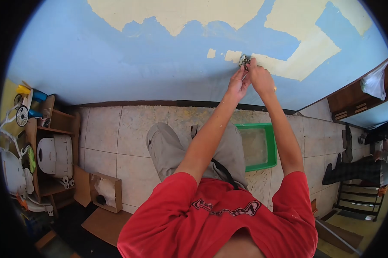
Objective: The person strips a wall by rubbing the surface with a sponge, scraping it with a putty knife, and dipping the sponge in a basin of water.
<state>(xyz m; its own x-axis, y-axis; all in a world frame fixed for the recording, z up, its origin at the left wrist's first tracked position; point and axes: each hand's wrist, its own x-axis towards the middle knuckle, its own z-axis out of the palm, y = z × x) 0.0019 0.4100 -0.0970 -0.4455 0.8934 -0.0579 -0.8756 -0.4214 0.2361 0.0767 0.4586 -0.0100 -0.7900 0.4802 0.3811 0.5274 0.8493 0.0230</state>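
Both my hands are raised to the blue wall (159, 60), where patches of cream show through. Between my fingertips sits a small dark, jumbled fitting (244, 60) on the wall; it looks like an opened electrical outlet, but its details are too small to tell. My left hand (238, 85) reaches it from below, with thumb and fingers pinched together at its lower edge. My right hand (261, 78) is curled closed at its right side. A tiny yellow spot (275, 88) shows by that hand's outer edge. What the fingers hold is hidden.
A green tray (271, 148) stands on the tiled floor beside my knee. At left are a wooden shelf (58, 116) with white appliances and an open cardboard box (116, 195). A person's legs (353, 170) and a dark rack (361, 200) are at right.
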